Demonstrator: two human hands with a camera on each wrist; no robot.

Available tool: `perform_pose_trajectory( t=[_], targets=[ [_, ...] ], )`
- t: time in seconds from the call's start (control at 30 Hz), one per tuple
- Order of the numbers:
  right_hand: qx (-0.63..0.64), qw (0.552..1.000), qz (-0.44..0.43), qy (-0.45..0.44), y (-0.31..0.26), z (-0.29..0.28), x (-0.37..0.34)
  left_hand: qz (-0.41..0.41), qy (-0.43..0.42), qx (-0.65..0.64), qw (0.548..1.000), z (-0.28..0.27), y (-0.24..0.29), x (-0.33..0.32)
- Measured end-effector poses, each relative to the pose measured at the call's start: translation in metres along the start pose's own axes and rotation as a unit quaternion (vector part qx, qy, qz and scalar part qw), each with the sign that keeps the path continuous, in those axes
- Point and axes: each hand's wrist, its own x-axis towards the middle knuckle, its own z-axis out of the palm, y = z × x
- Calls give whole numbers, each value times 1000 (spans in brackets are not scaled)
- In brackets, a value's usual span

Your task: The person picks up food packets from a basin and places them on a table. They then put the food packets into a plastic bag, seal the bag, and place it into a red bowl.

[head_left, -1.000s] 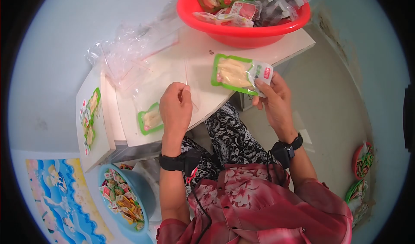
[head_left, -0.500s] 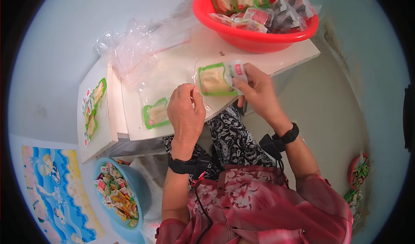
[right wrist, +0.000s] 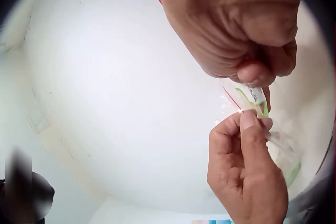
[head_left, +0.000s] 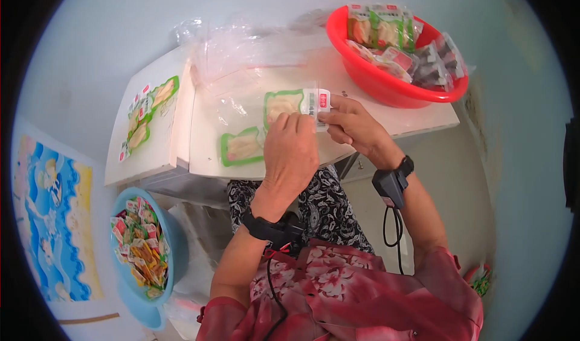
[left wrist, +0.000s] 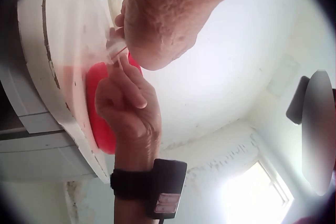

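My left hand (head_left: 291, 150) pinches the mouth edge of a clear plastic bag (head_left: 232, 102) over the table's front. In the right wrist view, the left thumb and fingertips close on the bag's edge beside a red line. A green-edged food pack (head_left: 241, 147) with pale contents lies inside the bag. My right hand (head_left: 362, 129) grips the white printed end of a second food pack (head_left: 283, 103). This pack's green-edged part lies at the bag's mouth, overlapping the bag in the head view, partly hidden behind the left fingers.
A red basin (head_left: 386, 93) full of packs stands at the table's back right. More clear bags (head_left: 254, 48) lie at the back. Several green-edged packs (head_left: 139, 132) rest on the left surface (head_left: 121, 168). Below it, a blue tub (head_left: 172, 238) holds many small packets.
The right hand has brought its food pack leftward, up to the left hand and into the bag's mouth area. The left hand keeps its pinch on the bag; the head view has shifted.
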Motion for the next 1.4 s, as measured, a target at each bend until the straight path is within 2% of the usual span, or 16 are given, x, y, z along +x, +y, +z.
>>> perform_pose_trajectory(
  t=[0.1, 0.2, 0.3, 0.4, 0.5, 0.6, 0.63, 0.83, 0.93, 1.03, 1.13, 1.4],
  targets=[
    [30, 996, 33, -72, -7, 2, 14, -3, 1, -9, 1000, -3, 2, 0],
    [15, 995, 55, -88, 5, 2, 33, -1, 1, -17, 1000, -5, 1, 2],
    [-22, 995, 81, -52, 8, 14, 42, -4, 6, -28, 1000, -7, -3, 3],
    [-34, 993, 93, -67, 13, 13, 55, -11, 18, -45, 999, -8, -13, 3],
    [-150, 983, 103, -10, -1, 26, 47, -25, 25, -48, 998, -15, -21, -5],
    [-137, 989, 51, 24, 25, 9, 64, -49, 38, -22, 998, -21, -30, -20],
    [-143, 986, 40, 80, 30, 11, 63, -58, 42, -12, 997, -21, -33, -27],
    [-213, 973, -15, 82, 36, 4, 73, -60, -13, 3, 998, -10, -45, -66],
    [-173, 981, 8, 91, 36, 6, 77, -51, -23, -4, 998, -9, -50, -71],
    [-67, 995, 28, 65, 34, 13, 79, -22, -4, -12, 1000, -9, -55, -73],
    [-81, 995, 52, 35, 31, 23, 84, -15, -24, -20, 999, -13, -60, -73],
    [-27, 999, 36, -11, 18, 32, 84, -13, -13, -70, 997, -19, -67, -71]
  ],
)
